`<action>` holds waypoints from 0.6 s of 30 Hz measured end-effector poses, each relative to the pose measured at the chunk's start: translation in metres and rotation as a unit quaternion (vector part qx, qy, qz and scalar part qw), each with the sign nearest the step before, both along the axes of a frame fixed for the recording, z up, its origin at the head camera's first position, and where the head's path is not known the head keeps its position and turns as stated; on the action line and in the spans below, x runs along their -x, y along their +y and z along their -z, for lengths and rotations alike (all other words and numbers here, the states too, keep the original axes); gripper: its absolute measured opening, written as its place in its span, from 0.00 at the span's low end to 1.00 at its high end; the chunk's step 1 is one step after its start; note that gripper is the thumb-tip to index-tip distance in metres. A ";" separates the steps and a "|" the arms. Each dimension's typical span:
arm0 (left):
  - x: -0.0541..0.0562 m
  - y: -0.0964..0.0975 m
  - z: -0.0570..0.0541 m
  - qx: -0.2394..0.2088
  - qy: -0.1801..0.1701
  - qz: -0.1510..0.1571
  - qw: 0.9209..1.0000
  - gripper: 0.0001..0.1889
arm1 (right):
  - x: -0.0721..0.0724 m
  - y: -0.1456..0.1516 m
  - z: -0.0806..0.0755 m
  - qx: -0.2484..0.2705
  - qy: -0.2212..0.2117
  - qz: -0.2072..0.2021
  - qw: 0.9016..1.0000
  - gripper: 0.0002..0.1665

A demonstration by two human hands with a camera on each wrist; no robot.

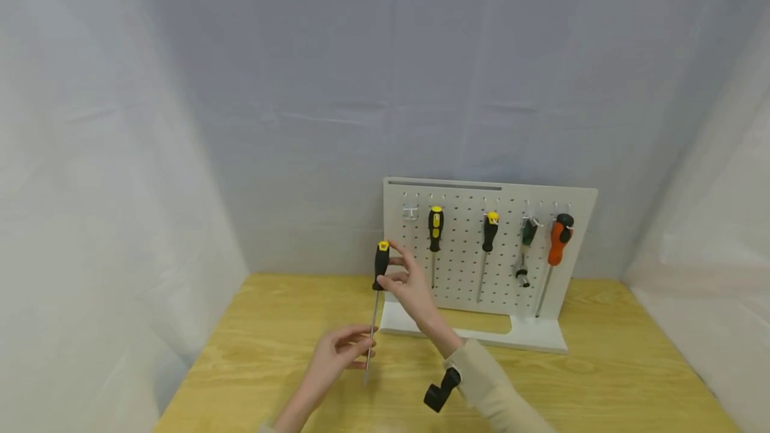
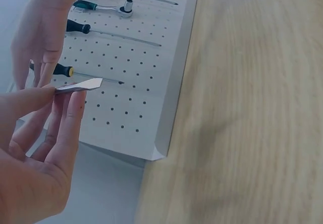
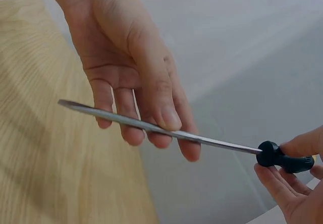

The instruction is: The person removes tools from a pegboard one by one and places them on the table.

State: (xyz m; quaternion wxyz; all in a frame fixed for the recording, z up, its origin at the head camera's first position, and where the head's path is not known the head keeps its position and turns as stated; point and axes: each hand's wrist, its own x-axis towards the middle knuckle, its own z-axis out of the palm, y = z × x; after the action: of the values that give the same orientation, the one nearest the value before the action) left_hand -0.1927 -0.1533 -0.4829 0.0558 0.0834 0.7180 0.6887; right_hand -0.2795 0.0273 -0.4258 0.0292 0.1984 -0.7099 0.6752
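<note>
A flathead screwdriver [image 1: 381,264] with a black handle and yellow end is held up in front of the pegboard's left side, handle upward and blade tip downward. My right hand [image 1: 415,293] grips the handle between thumb and fingers. Lower down, my left hand [image 1: 338,351] pinches the metal shaft [image 3: 217,143] between thumb and fingers. In the left wrist view the flat blade tip [image 2: 92,85] sticks out past the left thumb. The right wrist view shows the black handle [image 3: 290,162] in the right fingers.
The white pegboard [image 1: 463,266] stands on the wooden table [image 1: 277,326]. On it hang two black-and-yellow screwdrivers [image 1: 436,229], a green-handled ratchet [image 1: 529,232] and an orange screwdriver [image 1: 559,242]. A metal hook [image 1: 411,214] sits at its upper left. Pale curtains [image 1: 301,119] surround the table.
</note>
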 end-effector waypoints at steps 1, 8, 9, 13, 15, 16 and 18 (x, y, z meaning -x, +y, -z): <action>-0.002 -0.002 0.002 0.003 -0.003 -0.001 1.000 0.21 | -0.001 -0.001 0.003 -0.002 -0.005 -0.003 1.000 0.42; -0.016 -0.018 0.016 0.011 -0.018 0.001 1.000 0.23 | -0.003 -0.013 0.024 -0.018 -0.030 -0.028 0.999 0.42; -0.018 -0.020 0.019 0.010 -0.021 0.002 1.000 0.23 | -0.003 -0.015 0.028 -0.019 -0.030 -0.032 0.999 0.43; -0.026 -0.028 0.027 0.016 -0.036 0.000 0.999 0.23 | -0.004 -0.023 0.043 -0.027 -0.048 -0.046 0.997 0.43; -0.030 -0.031 0.030 0.026 -0.045 -0.002 0.999 0.23 | -0.005 -0.027 0.049 -0.030 -0.056 -0.047 0.997 0.43; -0.031 -0.033 0.032 0.034 -0.048 -0.003 0.998 0.23 | -0.005 -0.029 0.051 -0.031 -0.063 -0.046 0.996 0.43; -0.034 -0.038 0.036 0.049 -0.052 -0.002 0.997 0.23 | -0.007 -0.034 0.056 -0.032 -0.067 -0.043 0.996 0.43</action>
State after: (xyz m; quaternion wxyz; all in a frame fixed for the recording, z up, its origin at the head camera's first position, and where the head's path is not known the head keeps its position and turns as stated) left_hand -0.1590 -0.1911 -0.5190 0.0952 0.0434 0.7471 0.6564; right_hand -0.2725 -0.0066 -0.4822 -0.0536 0.1841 -0.7226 0.6641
